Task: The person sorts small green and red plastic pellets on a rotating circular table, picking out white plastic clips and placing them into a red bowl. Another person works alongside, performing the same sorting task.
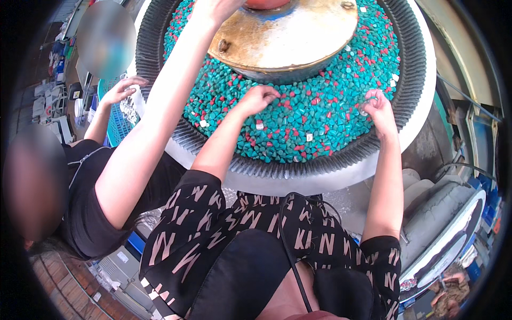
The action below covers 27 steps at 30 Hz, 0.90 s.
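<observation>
A large round tub [421, 106] with a black ribbed inner wall holds a bed of small green and red tumbling stones [314, 120]. Over the stones' left middle reaches my left hand [258, 100], its fingers bent and closed; what is in them, if anything, is hidden. My right hand [380, 111] is near the tub's right wall, fingertips pinched on a small shiny piece [364, 111]. Small whitish square pieces lie among the stones, one white square piece [309, 137] in front and another white square piece [260, 126] below my left hand.
A worn metal lid [288, 37] covers the tub's centre, with a red-orange object [266, 3] on top. At left, a co-worker's arm [154, 106] stretches across the tub; their other hand [125, 89] is by a turquoise basket [118, 125]. A grey round-rimmed machine [442, 229] stands at right.
</observation>
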{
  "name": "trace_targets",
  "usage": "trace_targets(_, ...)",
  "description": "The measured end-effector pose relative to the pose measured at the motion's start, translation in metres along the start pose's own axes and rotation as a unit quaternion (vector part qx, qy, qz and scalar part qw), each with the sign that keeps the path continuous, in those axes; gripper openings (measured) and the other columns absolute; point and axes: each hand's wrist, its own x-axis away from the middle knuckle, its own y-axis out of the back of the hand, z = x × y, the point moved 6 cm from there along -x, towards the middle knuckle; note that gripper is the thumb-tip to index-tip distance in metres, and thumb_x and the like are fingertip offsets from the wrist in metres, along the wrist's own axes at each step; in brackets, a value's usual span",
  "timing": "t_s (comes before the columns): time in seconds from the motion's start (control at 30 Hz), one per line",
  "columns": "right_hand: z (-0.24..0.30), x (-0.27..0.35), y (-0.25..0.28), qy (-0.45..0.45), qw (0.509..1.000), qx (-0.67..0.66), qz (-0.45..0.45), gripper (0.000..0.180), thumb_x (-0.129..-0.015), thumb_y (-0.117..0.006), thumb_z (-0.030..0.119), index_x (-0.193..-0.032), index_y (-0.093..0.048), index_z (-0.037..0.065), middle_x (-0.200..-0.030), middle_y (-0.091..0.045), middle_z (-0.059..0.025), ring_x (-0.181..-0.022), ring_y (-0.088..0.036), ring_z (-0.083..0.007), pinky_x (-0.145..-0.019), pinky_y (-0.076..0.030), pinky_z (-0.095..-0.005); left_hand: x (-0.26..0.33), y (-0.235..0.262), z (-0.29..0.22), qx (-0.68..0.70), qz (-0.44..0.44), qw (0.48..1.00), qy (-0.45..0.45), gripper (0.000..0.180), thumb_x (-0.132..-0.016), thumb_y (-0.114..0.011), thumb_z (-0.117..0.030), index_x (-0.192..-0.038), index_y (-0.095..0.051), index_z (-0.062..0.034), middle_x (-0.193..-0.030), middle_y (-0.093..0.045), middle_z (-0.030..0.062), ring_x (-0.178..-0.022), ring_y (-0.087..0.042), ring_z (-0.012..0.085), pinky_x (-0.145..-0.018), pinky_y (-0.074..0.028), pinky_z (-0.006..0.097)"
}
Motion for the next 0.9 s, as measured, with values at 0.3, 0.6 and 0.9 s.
trace_targets(0.3, -0.003, 0.043, -0.033, -0.061, 0.944, -0.320, -0.041, 0.016, -0.074, -0.054, -0.003, -0.089, -0.054, 0.005, -0.077, -0.057, -0.0054, -0.071, -0.061, -0.0178, -0.066, -0.058, -0.0371, 0.047, -0.039, -0.001, -0.165, 0.233, 0.954, 0.092, 0.033, -0.085, -0.058, -0.038, -0.106, -0.068, -0.0143, -0.101, -0.068, 0.0103, -0.096, -0.063, 0.0280, -0.086, -0.048, 0.037)
trace_targets(0.6, 0.170, -0.005, -0.087, 0.170, 0.977, -0.114, -0.062, 0.026, -0.083, -0.065, 0.012, -0.106, -0.056, 0.002, -0.086, -0.063, -0.0053, -0.065, -0.057, -0.0093, -0.048, -0.042, -0.0197, 0.112, -0.025, -0.038, -0.188, 0.167, 0.965, 0.071, 0.033, -0.081, -0.066, -0.021, -0.113, -0.066, -0.0132, -0.113, -0.062, 0.0164, -0.106, -0.058, 0.0313, -0.093, -0.045, 0.038)
trace_targets(0.9, 0.244, -0.057, -0.137, 0.224, 0.971, -0.035, -0.080, 0.044, -0.082, -0.070, 0.023, -0.119, -0.055, 0.003, -0.085, -0.062, -0.0056, -0.062, -0.054, -0.0087, -0.055, -0.047, -0.0219, 0.132, 0.006, -0.046, -0.131, 0.074, 0.987, 0.052, 0.038, -0.082, -0.065, -0.023, -0.117, -0.061, -0.0097, -0.115, -0.061, 0.0172, -0.109, -0.056, 0.0326, -0.096, -0.043, 0.039)
